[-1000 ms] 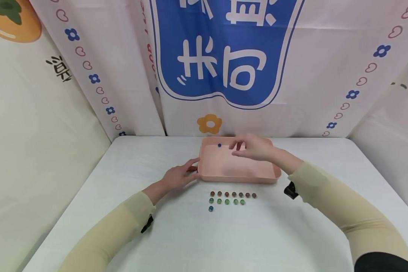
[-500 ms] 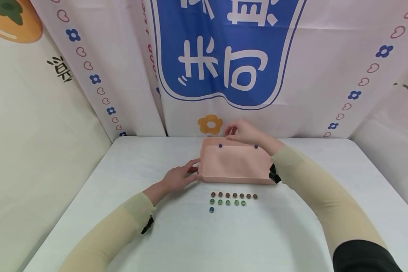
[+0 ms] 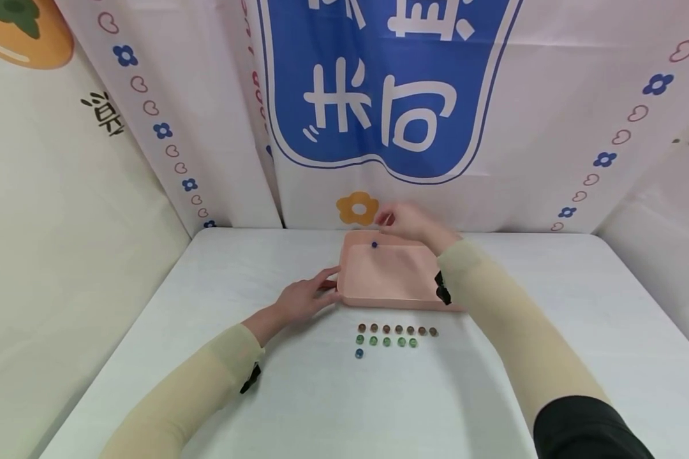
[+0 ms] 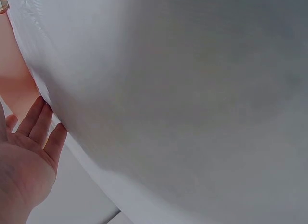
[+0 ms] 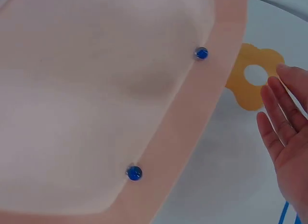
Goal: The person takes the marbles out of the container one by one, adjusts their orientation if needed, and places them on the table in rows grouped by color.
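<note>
A shallow pink tray (image 3: 379,274) stands near the far edge of the white table. Two blue marbles (image 5: 201,53) lie along its far wall in the right wrist view; in the head view only one shows, as the right forearm covers the other's place. My right hand (image 3: 407,223) is over the tray's back rim, its fingers loosely bent around nothing. At the tray's left side, my left hand (image 3: 301,298) rests with extended fingers (image 4: 55,142) by the wall.
In front of the tray lie rows of glass marbles: several brown marbles (image 3: 399,329), several green marbles (image 3: 386,342) and a single blue marble (image 3: 359,353). A printed curtain (image 3: 511,127) hangs right behind the table.
My right hand has gone from above the tray's inside to its back rim, then slightly left. The forearm now covers the right-hand blue marble in the head view. My left hand stays at the tray.
</note>
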Demonstrator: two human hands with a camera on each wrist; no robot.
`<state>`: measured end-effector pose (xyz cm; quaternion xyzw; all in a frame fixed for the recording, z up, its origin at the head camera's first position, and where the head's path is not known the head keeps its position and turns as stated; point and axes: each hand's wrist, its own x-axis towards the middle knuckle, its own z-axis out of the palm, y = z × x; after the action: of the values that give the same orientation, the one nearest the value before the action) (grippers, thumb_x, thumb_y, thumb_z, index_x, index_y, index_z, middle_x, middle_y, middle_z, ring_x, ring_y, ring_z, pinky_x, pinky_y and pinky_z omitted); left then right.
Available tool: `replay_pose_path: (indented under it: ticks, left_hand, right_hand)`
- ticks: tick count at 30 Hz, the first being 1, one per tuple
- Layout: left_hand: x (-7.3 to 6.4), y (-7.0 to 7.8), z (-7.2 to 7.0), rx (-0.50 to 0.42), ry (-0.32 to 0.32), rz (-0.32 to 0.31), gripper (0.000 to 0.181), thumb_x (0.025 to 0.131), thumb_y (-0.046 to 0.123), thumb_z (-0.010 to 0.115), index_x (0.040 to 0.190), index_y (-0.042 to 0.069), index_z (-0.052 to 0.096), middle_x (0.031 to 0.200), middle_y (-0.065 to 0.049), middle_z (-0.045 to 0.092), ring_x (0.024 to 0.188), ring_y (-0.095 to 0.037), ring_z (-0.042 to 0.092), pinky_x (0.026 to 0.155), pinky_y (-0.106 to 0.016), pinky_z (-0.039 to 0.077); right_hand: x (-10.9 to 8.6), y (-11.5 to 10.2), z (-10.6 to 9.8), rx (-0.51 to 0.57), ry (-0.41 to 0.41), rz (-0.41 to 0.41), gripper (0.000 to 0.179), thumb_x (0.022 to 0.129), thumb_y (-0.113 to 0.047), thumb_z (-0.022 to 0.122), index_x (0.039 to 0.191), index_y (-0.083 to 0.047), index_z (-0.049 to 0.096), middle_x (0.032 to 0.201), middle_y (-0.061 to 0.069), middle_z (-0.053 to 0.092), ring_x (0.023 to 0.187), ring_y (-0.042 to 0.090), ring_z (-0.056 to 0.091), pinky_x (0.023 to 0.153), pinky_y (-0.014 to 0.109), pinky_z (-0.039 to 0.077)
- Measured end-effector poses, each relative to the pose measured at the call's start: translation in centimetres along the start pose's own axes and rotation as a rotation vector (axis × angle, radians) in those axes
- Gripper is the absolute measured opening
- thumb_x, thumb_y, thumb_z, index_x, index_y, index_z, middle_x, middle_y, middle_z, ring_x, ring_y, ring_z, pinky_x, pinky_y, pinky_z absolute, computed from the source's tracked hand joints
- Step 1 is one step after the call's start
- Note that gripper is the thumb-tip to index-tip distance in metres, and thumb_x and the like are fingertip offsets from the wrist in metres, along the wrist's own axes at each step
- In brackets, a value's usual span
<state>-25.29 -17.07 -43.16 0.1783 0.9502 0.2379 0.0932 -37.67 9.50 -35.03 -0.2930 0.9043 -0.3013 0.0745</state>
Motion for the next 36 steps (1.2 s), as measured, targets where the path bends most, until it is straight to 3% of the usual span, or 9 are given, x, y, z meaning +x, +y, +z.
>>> replay_pose_path:
  ticks: [6, 13, 19, 29, 36]
  left_hand:
    - [-0.2, 0.1, -0.2, -0.003, 0.001, 0.010, 0.068, 0.097, 0.053, 0.052, 0.154, 0.026, 0.026, 0.138, -0.003, 0.056, 0.126, -0.029, 0.051, 0.103, -0.051, 0.036]
    - [-0.2, 0.1, -0.3, -0.004, 0.007, 0.023, 0.068, 0.097, 0.052, 0.052, 0.153, 0.024, 0.028, 0.136, -0.003, 0.057, 0.124, -0.029, 0.052, 0.102, -0.052, 0.037]
    - [-0.1, -0.1, -0.2, -0.015, 0.012, 0.025, 0.068, 0.096, 0.052, 0.053, 0.153, 0.025, 0.029, 0.135, -0.002, 0.058, 0.125, -0.027, 0.052, 0.102, -0.050, 0.038]
    - [-0.2, 0.0, -0.2, -0.020, -0.003, 0.003, 0.070, 0.095, 0.054, 0.053, 0.153, 0.026, 0.028, 0.138, -0.002, 0.056, 0.128, -0.026, 0.050, 0.104, -0.049, 0.035]
    - [-0.3, 0.2, -0.2, -0.031, 0.003, -0.003, 0.069, 0.096, 0.052, 0.054, 0.153, 0.025, 0.028, 0.137, -0.003, 0.056, 0.127, -0.027, 0.050, 0.104, -0.050, 0.035]
  right_hand:
    - [0.4, 0.7, 2.0, 0.004, -0.085, -0.035, 0.030, 0.089, 0.000, 0.065, 0.118, 0.007, 0.064, 0.118, 0.020, 0.064, 0.104, 0.033, 0.061, 0.090, 0.041, 0.049]
    - [0.8, 1.6, 3.6, 0.000, -0.172, 0.038, 0.043, 0.090, 0.000, 0.063, 0.133, 0.004, 0.055, 0.133, 0.019, 0.056, 0.120, 0.035, 0.052, 0.099, 0.042, 0.042]
    - [0.9, 2.2, 4.6, -0.063, -0.213, 0.076, 0.046, 0.091, -0.007, 0.064, 0.136, -0.002, 0.054, 0.125, 0.017, 0.058, 0.116, 0.030, 0.053, 0.100, 0.041, 0.041]
    - [0.4, 2.3, 5.1, -0.125, -0.179, 0.093, 0.032, 0.091, 0.004, 0.058, 0.122, -0.001, 0.064, 0.116, 0.013, 0.063, 0.103, 0.024, 0.055, 0.090, 0.035, 0.044]
    - [0.1, 2.7, 5.1, -0.157, -0.169, 0.065, 0.030, 0.085, 0.011, 0.054, 0.105, -0.004, 0.071, 0.104, 0.009, 0.065, 0.093, 0.023, 0.053, 0.083, 0.035, 0.044]
